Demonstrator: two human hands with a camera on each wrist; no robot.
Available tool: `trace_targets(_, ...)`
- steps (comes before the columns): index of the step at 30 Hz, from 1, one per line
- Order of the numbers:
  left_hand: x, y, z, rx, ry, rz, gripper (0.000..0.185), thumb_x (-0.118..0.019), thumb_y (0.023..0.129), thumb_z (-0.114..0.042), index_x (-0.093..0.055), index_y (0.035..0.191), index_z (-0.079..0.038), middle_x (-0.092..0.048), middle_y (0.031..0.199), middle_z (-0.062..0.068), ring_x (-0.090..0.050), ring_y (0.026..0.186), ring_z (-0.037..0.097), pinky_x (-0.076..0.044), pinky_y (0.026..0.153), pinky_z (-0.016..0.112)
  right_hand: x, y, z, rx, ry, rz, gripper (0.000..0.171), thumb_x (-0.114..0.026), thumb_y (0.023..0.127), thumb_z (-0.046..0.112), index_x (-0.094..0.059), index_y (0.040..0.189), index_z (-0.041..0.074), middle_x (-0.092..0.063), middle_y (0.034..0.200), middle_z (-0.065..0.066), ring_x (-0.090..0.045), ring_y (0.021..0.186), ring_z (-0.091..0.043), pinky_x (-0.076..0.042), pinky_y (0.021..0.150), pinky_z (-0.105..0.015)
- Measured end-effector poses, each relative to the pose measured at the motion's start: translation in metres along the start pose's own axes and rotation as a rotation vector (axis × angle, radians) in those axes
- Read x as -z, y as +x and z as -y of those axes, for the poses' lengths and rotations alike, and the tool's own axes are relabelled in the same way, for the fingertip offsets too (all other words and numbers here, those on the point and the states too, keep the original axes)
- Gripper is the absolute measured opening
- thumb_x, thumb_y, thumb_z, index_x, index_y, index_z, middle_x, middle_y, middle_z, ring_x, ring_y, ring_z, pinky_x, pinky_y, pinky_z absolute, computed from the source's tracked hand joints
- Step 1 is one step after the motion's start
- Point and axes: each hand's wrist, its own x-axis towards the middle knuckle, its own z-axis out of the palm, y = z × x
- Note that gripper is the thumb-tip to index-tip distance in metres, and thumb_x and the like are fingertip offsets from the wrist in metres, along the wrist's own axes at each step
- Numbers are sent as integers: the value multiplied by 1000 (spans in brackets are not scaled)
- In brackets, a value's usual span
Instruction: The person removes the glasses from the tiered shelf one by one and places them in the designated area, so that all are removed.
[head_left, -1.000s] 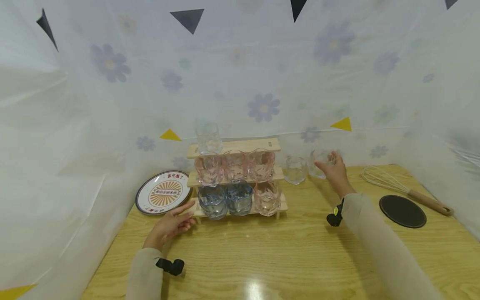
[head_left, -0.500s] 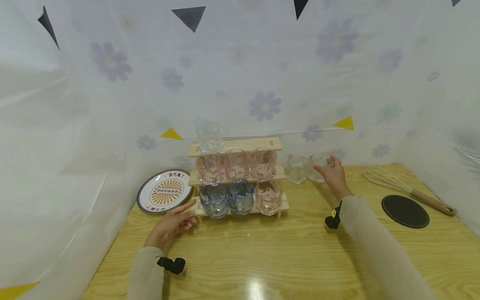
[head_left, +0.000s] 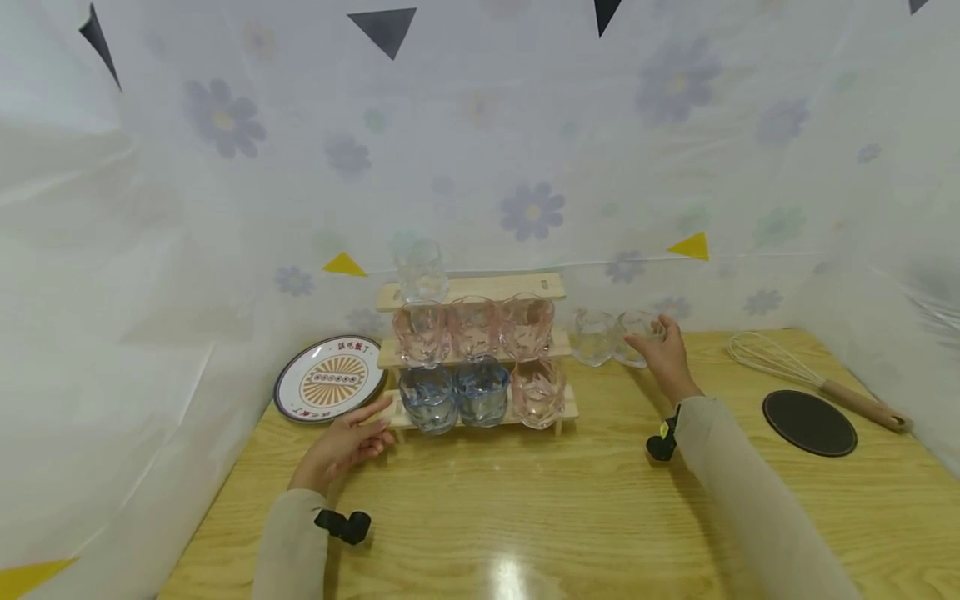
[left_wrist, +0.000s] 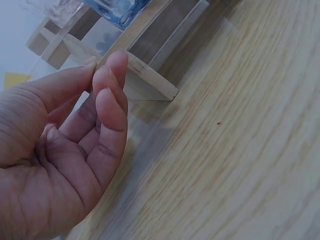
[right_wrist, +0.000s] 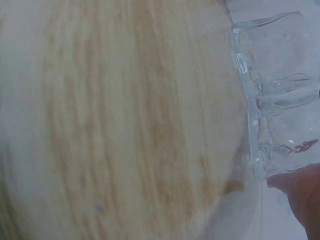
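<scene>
Right hand (head_left: 663,354) is out at the far side of the desk (head_left: 600,500), fingers and thumb wrapped loosely about a clear glass (head_left: 637,337). On the right wrist view I see that glass (right_wrist: 280,95) close up with a fingertip against its lower side; I read the hand as gripping it, glass standing on the desk. A second clear glass (head_left: 594,336) stands just beside it on the left, touching or nearly so; I cannot tell which.

Left hand (head_left: 347,442) rests at the front left corner of the wooden rack (head_left: 480,287). On the left wrist view the fingers (left_wrist: 107,107) lie straight and close together, tips touching the end of the lowest wooden rail (left_wrist: 150,82); nothing is held.

The rack has three steps. Top: one clear glass (head_left: 420,271) at the left end. Middle: three pink glasses (head_left: 474,327). Bottom: two blue glasses (head_left: 453,396) and one pink glass (head_left: 537,393) on the right.

A round plate (head_left: 328,387) with a sunburst pattern leans at the back left, near the rack. On the right, well apart from the hands, lie a black round mat (head_left: 808,422) and a whisk (head_left: 810,375) with a wooden handle.
</scene>
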Motion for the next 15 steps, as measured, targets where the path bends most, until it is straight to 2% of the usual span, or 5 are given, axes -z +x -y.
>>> trace_targets(7, -1, -2, -1, 1, 1, -13, 57, -58, 95, -15, -34, 147, -14, -69, 75, 0, -57, 61, 5, -49, 57, 17, 1, 0, -1, 1, -10, 50, 96, -63, 92, 33, 9, 151, 8, 0, 157, -18, -2, 142, -37, -18, 110, -56)
trace_targets(15, -3, 0, -1, 7, -9, -22, 56, -58, 95, -15, -36, 147, -15, -68, 74, 1, -56, 60, 5, -48, 56, 16, 3, -1, 1, -2, -54, 67, 96, -62, 92, 34, 11, 150, 7, 1, 156, -21, -4, 141, -41, -18, 109, -58)
